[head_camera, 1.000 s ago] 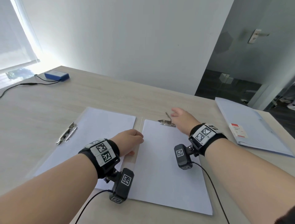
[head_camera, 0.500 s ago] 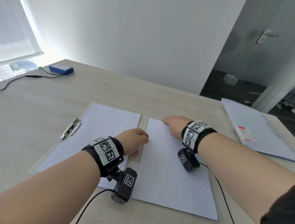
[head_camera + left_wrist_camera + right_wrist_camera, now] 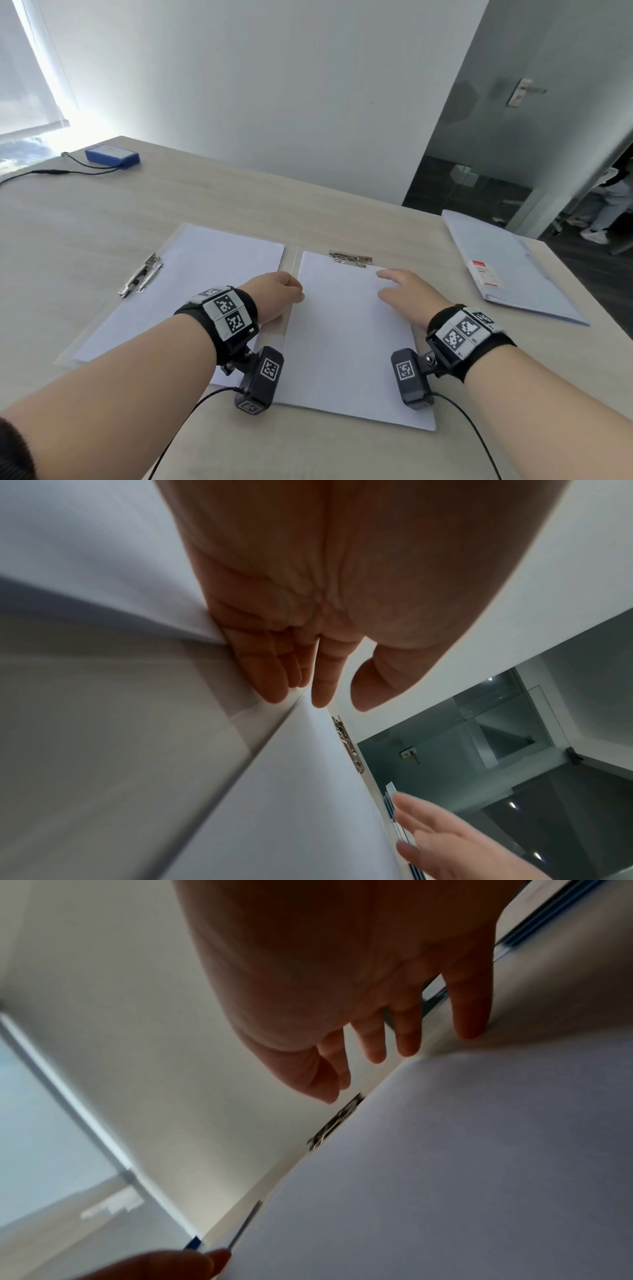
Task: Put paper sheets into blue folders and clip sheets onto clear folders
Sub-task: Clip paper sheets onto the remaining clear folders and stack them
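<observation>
Two clear folders lie side by side, each under a white sheet. The right sheet [image 3: 342, 346] is held at its far edge by a flat metal clip [image 3: 350, 257]. The left sheet [image 3: 195, 284] lies beside its own clip [image 3: 140, 275], which sits at the board's left edge. My left hand [image 3: 279, 296] rests between the boards, its straight fingers [image 3: 274, 680] touching the right folder's left edge. Over the right sheet's far right part is my right hand [image 3: 399, 291], with fingers [image 3: 405, 1037] spread and holding nothing. A blue folder [image 3: 513, 274] with a red and white label lies at the right.
A blue box [image 3: 112, 156] with a black cable sits at the table's far left corner. The wooden table [image 3: 102, 222] ends at a white wall behind. Beyond the blue folder is a glass door, with a person standing far right.
My right hand has come away from the right folder's clip, back toward me and to the right. The clip's lever, raised before, now lies flat. The left hand has stayed put.
</observation>
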The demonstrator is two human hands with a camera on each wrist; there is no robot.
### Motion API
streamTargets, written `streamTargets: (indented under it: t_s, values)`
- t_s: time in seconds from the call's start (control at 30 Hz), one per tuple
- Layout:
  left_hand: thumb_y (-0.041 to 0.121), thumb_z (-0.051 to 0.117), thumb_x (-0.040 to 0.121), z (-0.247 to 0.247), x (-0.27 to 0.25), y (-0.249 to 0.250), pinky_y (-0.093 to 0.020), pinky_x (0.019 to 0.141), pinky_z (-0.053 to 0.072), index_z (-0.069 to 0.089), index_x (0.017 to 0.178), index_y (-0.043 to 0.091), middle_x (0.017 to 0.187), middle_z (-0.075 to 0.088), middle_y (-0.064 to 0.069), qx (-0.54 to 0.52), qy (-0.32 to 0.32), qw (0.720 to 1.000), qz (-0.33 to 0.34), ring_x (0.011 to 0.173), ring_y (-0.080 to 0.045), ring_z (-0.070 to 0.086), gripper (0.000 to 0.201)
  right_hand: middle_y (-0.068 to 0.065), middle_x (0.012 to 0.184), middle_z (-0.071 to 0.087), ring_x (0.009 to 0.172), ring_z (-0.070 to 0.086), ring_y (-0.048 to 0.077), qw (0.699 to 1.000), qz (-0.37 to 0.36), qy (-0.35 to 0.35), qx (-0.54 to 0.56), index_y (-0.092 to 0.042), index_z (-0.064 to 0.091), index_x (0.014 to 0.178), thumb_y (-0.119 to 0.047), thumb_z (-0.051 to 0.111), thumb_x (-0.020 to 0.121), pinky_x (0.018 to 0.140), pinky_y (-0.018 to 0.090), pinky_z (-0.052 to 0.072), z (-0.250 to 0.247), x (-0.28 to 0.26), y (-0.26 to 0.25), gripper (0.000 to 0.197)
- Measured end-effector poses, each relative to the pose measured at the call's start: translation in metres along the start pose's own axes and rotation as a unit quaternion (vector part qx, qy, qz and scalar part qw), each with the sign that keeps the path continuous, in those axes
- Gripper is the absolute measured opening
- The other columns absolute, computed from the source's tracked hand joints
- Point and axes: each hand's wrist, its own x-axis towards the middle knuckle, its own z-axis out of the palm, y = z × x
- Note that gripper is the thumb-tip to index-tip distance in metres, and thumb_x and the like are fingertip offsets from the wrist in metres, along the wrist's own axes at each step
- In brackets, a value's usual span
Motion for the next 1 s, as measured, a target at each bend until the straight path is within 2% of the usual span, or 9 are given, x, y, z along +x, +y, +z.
streamTargets:
  t_s: [0.1,0.17,0.23,0.33,0.47,0.57,0.7,0.87,1.0]
  values:
    - [0.026,0.056,0.092,0.001,0.000,0.001,-0.021,0.058,0.047,0.066,0.108,0.020,0.088,0.057,0.000,0.014,0.005,1.000,0.004,0.062,-0.016,0.056,0.020,0.001,0.154,0.043,0.129,0.051,0.017,0.995,0.037,0.027,0.091,-0.026,0.047,0.146,-0.022,0.053,0.093,0.094,0.026,0.039,-0.007,-0.025,0.017,0.053]
    - [0.025,0.056,0.092,0.001,-0.001,0.002,-0.021,0.054,0.044,0.065,0.109,0.020,0.093,0.057,-0.001,0.022,0.008,1.000,0.007,0.063,-0.015,0.056,0.020,0.000,0.151,0.044,0.103,0.056,0.011,0.987,0.059,0.032,0.148,-0.029,0.049,0.144,-0.024,0.054,0.092,0.073,0.025,0.044,-0.006,-0.035,0.026,0.053]
    - [0.025,0.056,0.093,0.002,-0.002,0.003,-0.020,0.052,0.042,0.066,0.110,0.020,0.095,0.058,0.000,0.026,0.011,1.000,0.008,0.063,-0.015,0.056,0.021,-0.003,0.146,0.044,0.101,0.056,0.014,0.977,0.084,0.032,0.192,-0.034,0.049,0.143,-0.028,0.053,0.090,0.062,0.027,0.047,-0.004,-0.046,0.026,0.053]
    - [0.025,0.056,0.092,0.004,-0.003,0.002,-0.021,0.055,0.045,0.067,0.110,0.019,0.093,0.059,-0.001,0.030,0.017,0.999,0.011,0.061,-0.018,0.058,0.022,-0.004,0.141,0.048,0.095,0.059,0.013,0.964,0.108,0.042,0.240,-0.032,0.047,0.143,-0.028,0.053,0.093,0.063,0.029,0.050,0.000,-0.054,0.021,0.051]
    - [0.024,0.057,0.092,0.007,-0.006,0.003,-0.021,0.053,0.044,0.067,0.110,0.018,0.093,0.060,-0.002,0.036,0.025,0.999,0.014,0.061,-0.017,0.057,0.021,-0.006,0.098,0.057,0.072,0.053,0.012,0.941,0.134,0.080,0.301,-0.030,0.048,0.137,-0.023,0.053,0.093,0.068,0.033,0.047,0.001,-0.062,0.017,0.045]
    - [0.025,0.058,0.092,0.008,-0.006,0.004,-0.021,0.054,0.044,0.066,0.111,0.019,0.095,0.060,-0.001,0.043,0.028,0.999,0.013,0.062,-0.016,0.058,0.022,-0.003,0.102,0.055,0.080,0.053,0.016,0.897,0.191,0.090,0.387,-0.035,0.048,0.138,-0.028,0.056,0.090,0.063,0.031,0.046,-0.002,-0.065,0.022,0.049]
    - [0.026,0.058,0.092,0.009,-0.006,0.004,-0.021,0.054,0.042,0.066,0.109,0.019,0.090,0.059,0.001,0.057,0.035,0.998,0.011,0.061,-0.016,0.058,0.020,0.005,0.087,0.067,0.060,0.055,0.017,0.833,0.217,0.018,0.508,-0.012,0.064,0.114,-0.026,0.057,0.091,0.053,0.028,0.041,-0.010,-0.079,0.030,0.028]
    - [0.029,0.058,0.091,0.010,-0.006,0.005,-0.021,0.057,0.044,0.066,0.110,0.020,0.099,0.062,-0.001,0.082,0.038,0.996,0.011,0.064,-0.017,0.059,0.022,0.010,0.097,0.077,0.084,0.071,0.031,0.858,0.148,-0.109,0.479,-0.007,0.067,0.117,-0.029,0.056,0.098,0.074,0.038,0.056,-0.005,-0.102,0.034,0.031]
    - [0.033,0.061,0.091,0.011,-0.007,0.010,-0.024,0.066,0.044,0.061,0.121,0.021,0.116,0.064,-0.004,0.138,0.021,0.990,0.019,0.078,-0.017,0.059,0.033,0.005,0.073,0.070,0.052,0.061,0.023,0.886,0.102,-0.171,0.420,-0.012,0.056,0.117,-0.028,0.055,0.099,0.042,0.022,0.041,-0.002,-0.122,0.024,0.024]
